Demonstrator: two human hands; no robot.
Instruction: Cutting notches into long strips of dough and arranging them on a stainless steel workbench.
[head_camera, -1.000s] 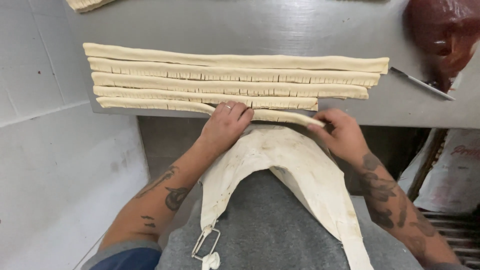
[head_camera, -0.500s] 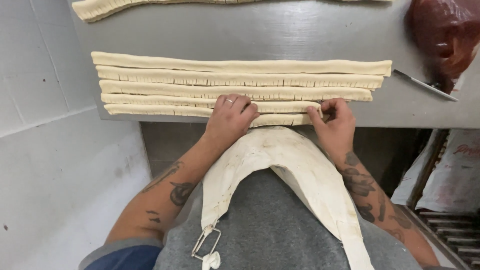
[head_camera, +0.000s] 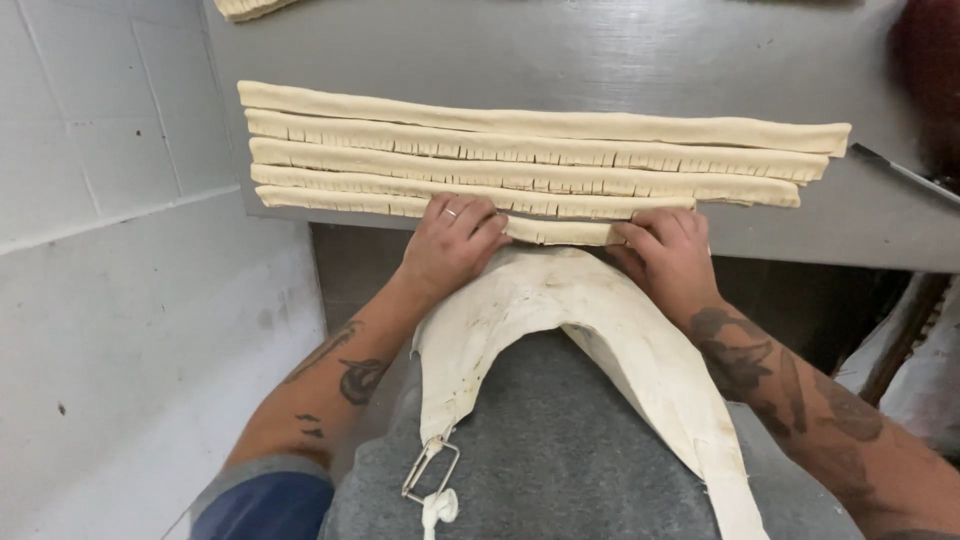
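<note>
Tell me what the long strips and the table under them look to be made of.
The strips look like raw dough: pale cream, matte, soft-edged, with small cuts along one side. The table looks like brushed steel: grey, a dull sheen and fine scratches. Both the left hand and right hand press the nearest strip.

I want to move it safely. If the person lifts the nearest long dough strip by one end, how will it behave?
The nearest dough strip would probably sag and stretch: it is long, thin and looks soft. It may tear at the small cuts along its edge. It seems unlikely to roll, since it lies flat on the metal table under the left hand and right hand.
</note>
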